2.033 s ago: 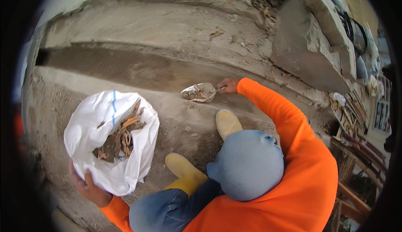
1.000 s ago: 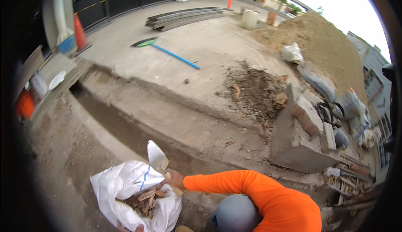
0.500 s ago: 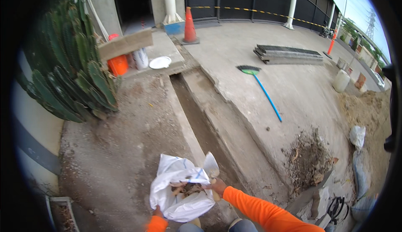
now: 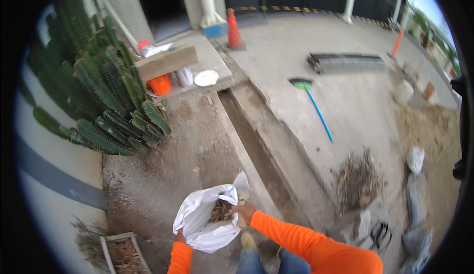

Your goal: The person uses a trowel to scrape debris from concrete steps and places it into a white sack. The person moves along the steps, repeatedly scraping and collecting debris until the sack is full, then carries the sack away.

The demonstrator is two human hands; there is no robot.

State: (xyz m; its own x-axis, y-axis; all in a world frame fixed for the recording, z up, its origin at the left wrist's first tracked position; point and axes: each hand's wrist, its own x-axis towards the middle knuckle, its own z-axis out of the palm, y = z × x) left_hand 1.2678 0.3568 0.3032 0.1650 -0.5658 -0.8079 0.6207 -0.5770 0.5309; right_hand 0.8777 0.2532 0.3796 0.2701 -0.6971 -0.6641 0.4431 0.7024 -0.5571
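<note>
A white woven sack (image 4: pixel 200 219) hangs wide-mouthed in front of my legs. Brown dry debris (image 4: pixel 220 210) shows inside it. On its near left rim, my left hand (image 4: pixel 180 236) is closed, its fingers partly hidden by the sack. My right hand (image 4: pixel 243 210) grips the sack's right rim. Against the same hand is a trowel, its pale blade (image 4: pixel 241 180) pointing up and its light handle showing below the fingers; how much of the grip bears on it is hard to tell.
A narrow trench (image 4: pixel 256 150) runs away just right of the sack. Beyond it lie a blue-handled broom (image 4: pixel 320 115) and a heap of dry debris (image 4: pixel 359 179). A large cactus (image 4: pixel 108 96) stands left, a planter box (image 4: pixel 126 254) near left. An orange cone (image 4: pixel 234 31) stands far off.
The view has shifted, so the surroundings sit further right and the planter shows more. The sack's mouth has been drawn wider and rounder, with both hands still on its rim.
</note>
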